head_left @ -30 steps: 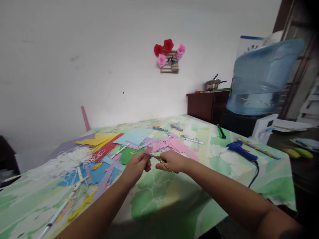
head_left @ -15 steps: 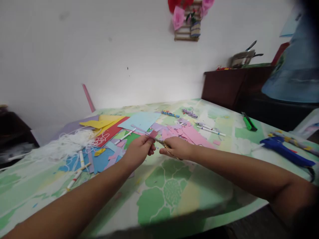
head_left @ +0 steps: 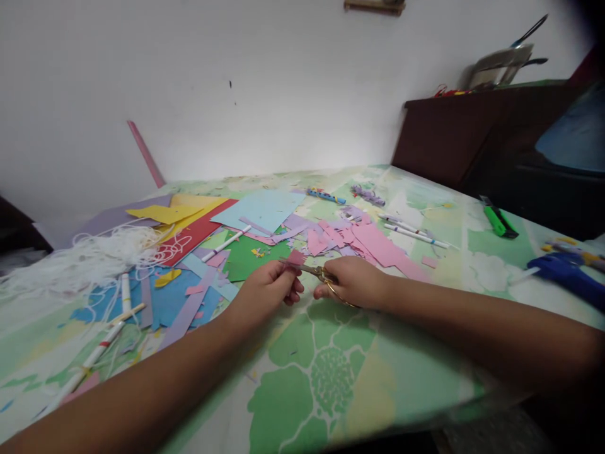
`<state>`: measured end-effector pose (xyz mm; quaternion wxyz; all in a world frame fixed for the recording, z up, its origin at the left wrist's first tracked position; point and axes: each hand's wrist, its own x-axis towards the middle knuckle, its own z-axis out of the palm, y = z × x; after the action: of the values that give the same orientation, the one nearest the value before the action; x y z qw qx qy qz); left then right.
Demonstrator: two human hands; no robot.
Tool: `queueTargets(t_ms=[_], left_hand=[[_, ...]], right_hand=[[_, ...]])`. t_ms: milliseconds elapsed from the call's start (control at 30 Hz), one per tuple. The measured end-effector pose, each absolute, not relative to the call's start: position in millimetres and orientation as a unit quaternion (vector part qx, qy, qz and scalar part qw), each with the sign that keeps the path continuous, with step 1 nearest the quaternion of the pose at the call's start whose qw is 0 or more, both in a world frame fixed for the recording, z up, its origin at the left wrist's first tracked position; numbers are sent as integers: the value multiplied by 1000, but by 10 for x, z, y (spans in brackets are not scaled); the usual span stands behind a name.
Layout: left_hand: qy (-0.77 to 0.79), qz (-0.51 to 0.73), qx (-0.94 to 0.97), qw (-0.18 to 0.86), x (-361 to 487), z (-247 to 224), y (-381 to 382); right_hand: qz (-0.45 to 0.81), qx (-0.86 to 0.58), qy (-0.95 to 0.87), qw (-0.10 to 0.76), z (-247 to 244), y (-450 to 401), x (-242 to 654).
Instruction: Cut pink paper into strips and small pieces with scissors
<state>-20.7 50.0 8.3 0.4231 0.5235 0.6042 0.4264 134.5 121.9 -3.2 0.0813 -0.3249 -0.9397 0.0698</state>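
My left hand (head_left: 274, 284) pinches a small piece of pink paper (head_left: 297, 257) with fringe-like cuts along its edge. My right hand (head_left: 354, 282) is wrapped round the gold handles of a pair of scissors (head_left: 309, 269). The scissor blades point left and reach to the paper at my left fingertips. Behind the hands lie pink paper scraps (head_left: 378, 247) and a green sheet (head_left: 248, 261). A light blue sheet (head_left: 259, 209) lies farther back.
White string (head_left: 113, 252) is heaped at the left beside yellow paper (head_left: 165, 213). White sticks (head_left: 416, 234), a green box cutter (head_left: 498, 219) and a blue glue gun (head_left: 562, 274) lie at the right. A dark cabinet (head_left: 439, 135) stands behind the table.
The view has tilted down and shifted, so the wall decoration has mostly left the frame. My hands stay close together, with the scissors and pink paper still held; the fringed edge shows more clearly.
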Motion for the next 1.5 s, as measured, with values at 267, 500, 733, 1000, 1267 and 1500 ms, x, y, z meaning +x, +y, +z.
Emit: queueTargets(t_ms=[267, 500, 733, 1000, 1267, 1500], left_hand=[[587, 447, 510, 441, -242, 69, 446], [592, 550, 402, 430, -307, 7, 501], [601, 532, 417, 427, -263, -14, 484], [601, 538, 465, 364, -249, -21, 469], [610, 461, 520, 381, -147, 12, 395], [597, 448, 552, 371, -165, 2, 368]], right_hand=[[79, -318, -943, 62, -7, 1207, 1360], [82, -328, -938, 79, -1, 1175, 1378], [78, -355, -929, 76, -9, 1159, 1389], [114, -381, -917, 46, 19, 1172, 1419], [119, -337, -932, 53, 2, 1154, 1442], [132, -329, -933, 56, 19, 1095, 1426]])
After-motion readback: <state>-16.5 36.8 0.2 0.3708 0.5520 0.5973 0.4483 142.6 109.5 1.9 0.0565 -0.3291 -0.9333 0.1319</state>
